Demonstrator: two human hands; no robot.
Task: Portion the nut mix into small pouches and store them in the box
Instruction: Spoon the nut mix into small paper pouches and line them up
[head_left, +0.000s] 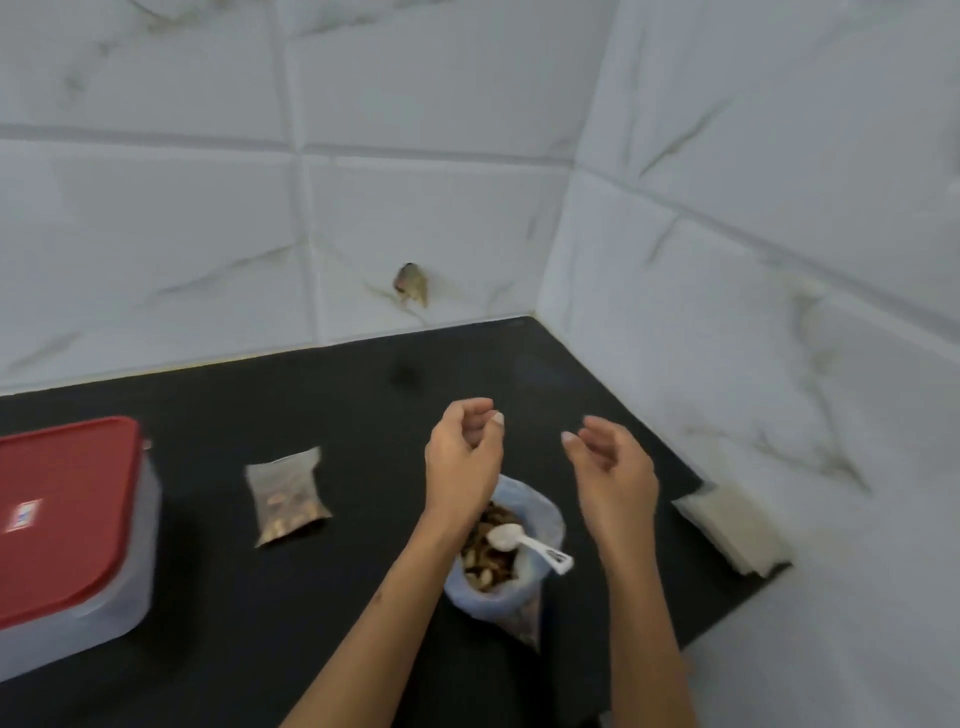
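Observation:
An open clear bag of nut mix (498, 577) stands on the black counter at centre, with a white plastic spoon (524, 543) lying in its mouth. A small filled pouch (287, 496) lies flat to its left. At the far left stands the clear box with a red lid (67, 519), closed. My left hand (462, 457) hovers above the bag's far edge, fingers loosely curled, holding nothing. My right hand (610, 467) hovers to the bag's right, fingers relaxed and empty. A stack of empty clear pouches (732, 530) lies at the right by the wall.
The black counter (322, 395) meets white marble-look tiled walls at the back and right, forming a corner. A chipped hole (412, 283) marks the back wall. The counter's right part ends at a step near the pouch stack.

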